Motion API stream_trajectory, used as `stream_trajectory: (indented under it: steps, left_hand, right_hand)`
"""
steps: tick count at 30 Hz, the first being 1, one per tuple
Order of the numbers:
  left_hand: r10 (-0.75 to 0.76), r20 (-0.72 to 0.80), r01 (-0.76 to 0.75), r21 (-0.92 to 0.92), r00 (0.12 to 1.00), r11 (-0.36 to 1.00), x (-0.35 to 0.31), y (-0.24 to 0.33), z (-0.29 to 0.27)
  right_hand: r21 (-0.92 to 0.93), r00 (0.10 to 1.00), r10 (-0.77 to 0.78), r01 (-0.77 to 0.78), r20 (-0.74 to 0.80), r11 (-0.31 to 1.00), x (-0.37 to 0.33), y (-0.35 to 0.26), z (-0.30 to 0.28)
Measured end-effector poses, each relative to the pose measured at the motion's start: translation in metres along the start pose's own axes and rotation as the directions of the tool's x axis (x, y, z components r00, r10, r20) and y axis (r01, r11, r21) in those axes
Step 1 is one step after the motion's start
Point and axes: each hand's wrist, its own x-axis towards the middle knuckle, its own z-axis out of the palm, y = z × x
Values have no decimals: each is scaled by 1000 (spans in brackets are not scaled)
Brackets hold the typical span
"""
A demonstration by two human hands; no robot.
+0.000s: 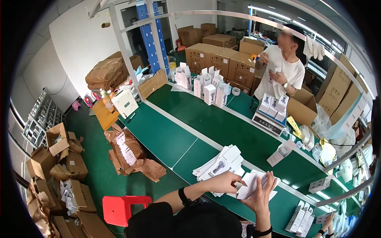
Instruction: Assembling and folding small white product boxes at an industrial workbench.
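A white printed carton (247, 191) is between my hands above the green bench, near its front edge. My left hand (223, 182) has its fingers closed at the carton's left end, pinching a flap there. My right hand (260, 193) grips the carton from the right, fingers pointing up along its side. Just beyond my left hand lies a loose pile of flat white cartons (222, 160). More white card lies under and behind the carton in my hands, partly covered by them.
Across the bench, a co-worker (282, 67) stands beside a scale (266, 123) bearing small white boxes. An open white carton (282, 152) rests on the green belt. Several upright cartons (300, 219) and another person's hands (327, 224) are at lower right. A red stool (117, 210) stands left.
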Motion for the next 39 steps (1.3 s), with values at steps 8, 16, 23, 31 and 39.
stream_trajectory:
  steps: [8, 16, 23, 31, 39]
  left_hand:
    - [251, -370, -175, 227, 894, 958, 2, -9, -67]
    - [548, -209, -549, 56, 810, 834, 6, -31, -85]
    - [193, -134, -233, -658, 972, 716, 12, -47, -60]
    - [273, 0, -193, -706, 962, 682, 9, -58, -44]
    - [262, 125, -129, -625, 957, 770, 9, -53, -13]
  right_hand:
    - [537, 758, 585, -634, 288, 557, 24, -35, 37]
    - [962, 830, 558, -170, 24, 212, 98, -111, 30]
    - [940, 603, 796, -302, 58, 160, 93, -121, 69]
    - [812, 480, 877, -512, 1, 279, 69, -129, 70]
    - [812, 487, 873, -521, 32, 262, 53, -125, 41]
